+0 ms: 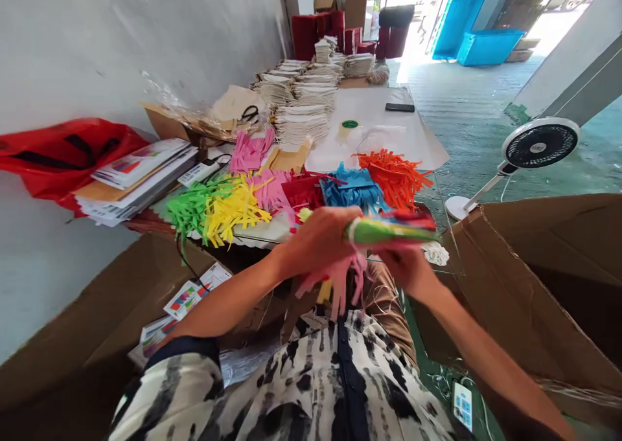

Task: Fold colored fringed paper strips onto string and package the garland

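While a bundle of multicoloured fringed paper [391, 229] is held across the body above the lap, it is gripped near its left end by the left hand [315, 240], closed around it, and further along by the right hand [403, 266], also closed, its fingers largely hidden by the strips. A pale band [350, 231] is looped round the bundle; its fastening cannot be made out. Pink paper strips [337, 279] hang below the hands.

Listed on the counter [262, 234] beyond: fringed paper piles in green [192, 208], yellow [233, 211], pink [272, 192], red [304, 192], blue [352, 188] and orange [393, 179], overlapping and partly hidden by one another; scissors [249, 113], partly covered; stacked paper bundles [301, 120]; a white sheet [374, 120] bearing a small green-topped item [348, 125], not identifiable; and a dark flat object [400, 107], too small to identify. Printed leaflets [140, 179] are piled beside a red plastic bag [63, 156]. Cardboard box flaps [539, 285] are cut off by the frame edge.
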The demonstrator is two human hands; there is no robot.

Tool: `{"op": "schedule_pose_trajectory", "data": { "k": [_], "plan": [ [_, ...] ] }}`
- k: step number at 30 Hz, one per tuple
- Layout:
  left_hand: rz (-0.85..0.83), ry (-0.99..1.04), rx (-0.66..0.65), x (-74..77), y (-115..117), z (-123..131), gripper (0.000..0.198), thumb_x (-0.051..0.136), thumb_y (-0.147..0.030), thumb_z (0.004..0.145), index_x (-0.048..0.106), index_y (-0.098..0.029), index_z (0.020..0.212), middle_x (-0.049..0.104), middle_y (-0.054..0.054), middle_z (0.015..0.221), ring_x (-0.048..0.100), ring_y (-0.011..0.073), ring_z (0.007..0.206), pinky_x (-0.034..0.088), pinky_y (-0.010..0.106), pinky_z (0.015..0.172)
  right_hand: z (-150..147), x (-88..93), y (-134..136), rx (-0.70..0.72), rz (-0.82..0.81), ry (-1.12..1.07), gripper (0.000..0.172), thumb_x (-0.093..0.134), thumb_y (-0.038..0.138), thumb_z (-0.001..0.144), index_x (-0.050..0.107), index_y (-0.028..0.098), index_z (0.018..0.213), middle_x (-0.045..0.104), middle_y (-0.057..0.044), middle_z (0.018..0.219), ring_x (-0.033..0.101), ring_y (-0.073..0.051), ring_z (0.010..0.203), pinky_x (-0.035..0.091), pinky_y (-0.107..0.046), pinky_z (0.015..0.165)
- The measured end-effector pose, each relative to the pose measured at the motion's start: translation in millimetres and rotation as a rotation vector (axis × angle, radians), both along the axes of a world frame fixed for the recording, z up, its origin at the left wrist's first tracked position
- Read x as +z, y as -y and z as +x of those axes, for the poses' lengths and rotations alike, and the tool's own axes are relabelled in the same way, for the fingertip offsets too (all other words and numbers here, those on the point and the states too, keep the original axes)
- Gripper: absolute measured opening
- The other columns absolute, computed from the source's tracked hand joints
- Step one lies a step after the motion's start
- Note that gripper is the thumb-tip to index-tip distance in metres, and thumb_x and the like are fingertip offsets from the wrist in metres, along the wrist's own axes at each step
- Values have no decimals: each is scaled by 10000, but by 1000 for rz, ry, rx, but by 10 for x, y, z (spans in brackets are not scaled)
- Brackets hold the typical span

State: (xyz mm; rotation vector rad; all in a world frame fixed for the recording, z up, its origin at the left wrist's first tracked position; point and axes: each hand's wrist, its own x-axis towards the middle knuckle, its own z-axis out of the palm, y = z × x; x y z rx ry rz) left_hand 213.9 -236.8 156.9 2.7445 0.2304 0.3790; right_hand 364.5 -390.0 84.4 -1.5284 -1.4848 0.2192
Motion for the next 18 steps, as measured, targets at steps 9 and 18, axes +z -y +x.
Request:
{"op": "schedule_pose_trajectory", "data": {
  "k": [9,18],
  "plan": [
    [378,-145,-193,-192,-26,19,122,542,-65,964,618,-157,938,714,88,895,678,229,846,450,346,773,162,340,116,-68,27,161,205,605,296,1041,680,226,865,625,-3,739,537,-143,636,398,-284,596],
    [390,-107,-96,-239,-97,-20,178,512,-38,966,625,-147,882,710,102,859,671,235,839,453,355,767,-75,166,112,184,-35,191,220,515,210,1065,613,218,868,632,8,760,541,-119,656,402,-258,642]
  ]
}}
